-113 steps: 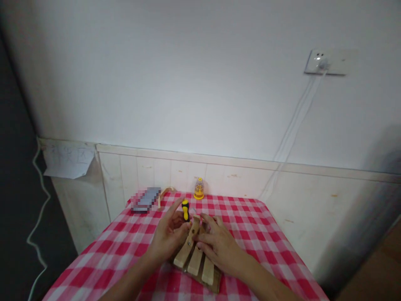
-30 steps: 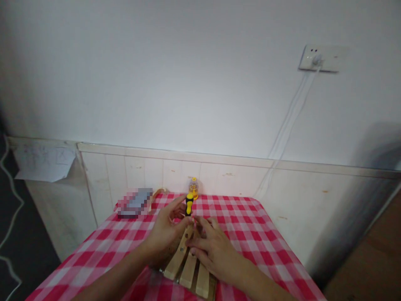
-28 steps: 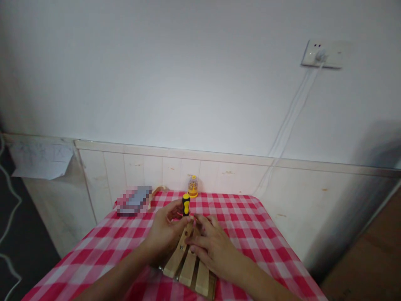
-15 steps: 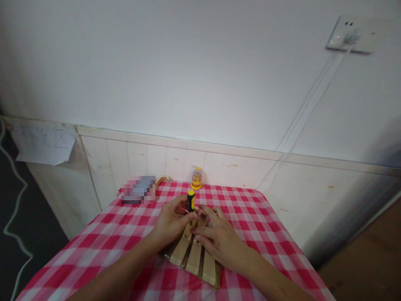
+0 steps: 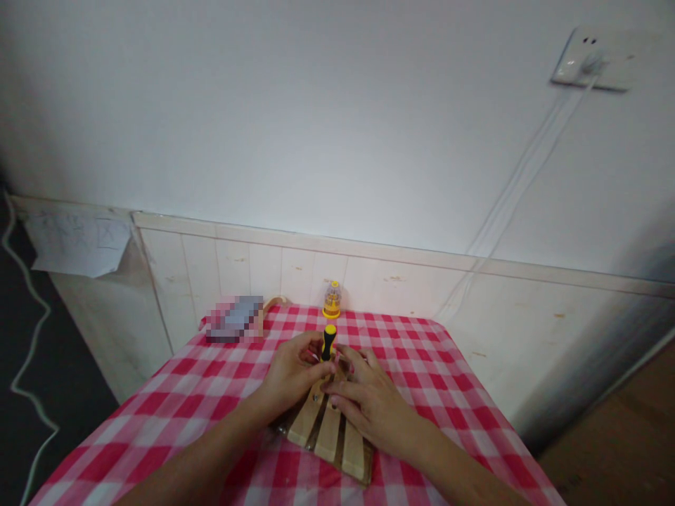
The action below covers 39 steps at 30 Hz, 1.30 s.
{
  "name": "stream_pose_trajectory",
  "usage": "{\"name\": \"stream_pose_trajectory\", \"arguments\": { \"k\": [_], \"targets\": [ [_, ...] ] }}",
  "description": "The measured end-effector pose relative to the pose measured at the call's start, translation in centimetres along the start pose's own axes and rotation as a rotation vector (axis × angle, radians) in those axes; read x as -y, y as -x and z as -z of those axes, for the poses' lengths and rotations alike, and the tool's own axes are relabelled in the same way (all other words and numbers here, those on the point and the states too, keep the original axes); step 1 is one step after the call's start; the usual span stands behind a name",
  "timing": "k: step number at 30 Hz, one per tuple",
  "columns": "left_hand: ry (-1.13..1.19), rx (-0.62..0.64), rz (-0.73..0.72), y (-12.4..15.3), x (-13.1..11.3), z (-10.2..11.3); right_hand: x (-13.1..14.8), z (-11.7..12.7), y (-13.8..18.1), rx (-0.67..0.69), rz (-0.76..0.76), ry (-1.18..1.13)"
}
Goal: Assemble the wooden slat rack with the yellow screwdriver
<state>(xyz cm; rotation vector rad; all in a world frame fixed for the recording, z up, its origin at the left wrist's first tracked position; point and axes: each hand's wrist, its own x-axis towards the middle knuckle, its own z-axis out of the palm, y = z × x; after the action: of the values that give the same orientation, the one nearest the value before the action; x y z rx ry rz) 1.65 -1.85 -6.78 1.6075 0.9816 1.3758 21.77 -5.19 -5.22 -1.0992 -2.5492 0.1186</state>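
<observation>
A fan-shaped piece of pale wooden slats (image 5: pixel 328 433) lies on the checked cloth, dark gaps between its slats and small screws in its upper part. Over its narrow far end stands a black-and-yellow screwdriver (image 5: pixel 328 343), slightly tilted, its tip hidden behind fingers. My left hand (image 5: pixel 291 365) is closed round the lower part of the screwdriver, thumb in front. My right hand (image 5: pixel 370 397) grips the slatted wooden piece from the right, its fingers bent over the upper slats near the screwdriver.
A red-and-white checked cloth (image 5: pixel 422 372) covers the table, which meets a panelled wall (image 5: pixel 369 277). Against that wall stands a small yellow-based clear container (image 5: pixel 332 301). At the back left lie a blurred-out object (image 5: pixel 235 320) and a curved wooden piece (image 5: pixel 275 302).
The screwdriver's top has tipped to the right and its handle has turned. My left hand has shifted slightly with it; my right hand stays on the wooden piece.
</observation>
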Motion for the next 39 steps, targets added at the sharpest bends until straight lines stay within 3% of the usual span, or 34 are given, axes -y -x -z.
{"name": "stream_pose_trajectory", "arguments": {
  "k": [18, 21, 25, 30, 39],
  "targets": [
    [0.155, 0.126, 0.009, 0.1, -1.2, 0.2, -0.2, -0.2, 0.2, 0.024, -0.027, -0.021],
    [0.173, 0.092, -0.01, -0.1, -1.5, 0.2, -0.1, -0.1, 0.3, 0.027, -0.041, -0.024],
    [0.161, -0.049, -0.046, -0.5, -2.1, 0.7, 0.0, 0.0, 0.2, 0.049, -0.052, -0.023],
    [0.087, 0.004, -0.078, 0.7, -1.6, 1.4, 0.0, 0.1, 0.1, 0.034, -0.035, -0.018],
    [0.022, -0.034, -0.121, 2.9, -0.4, 1.3, 0.1, 0.2, 0.2, 0.004, 0.009, 0.004]
  ]
}}
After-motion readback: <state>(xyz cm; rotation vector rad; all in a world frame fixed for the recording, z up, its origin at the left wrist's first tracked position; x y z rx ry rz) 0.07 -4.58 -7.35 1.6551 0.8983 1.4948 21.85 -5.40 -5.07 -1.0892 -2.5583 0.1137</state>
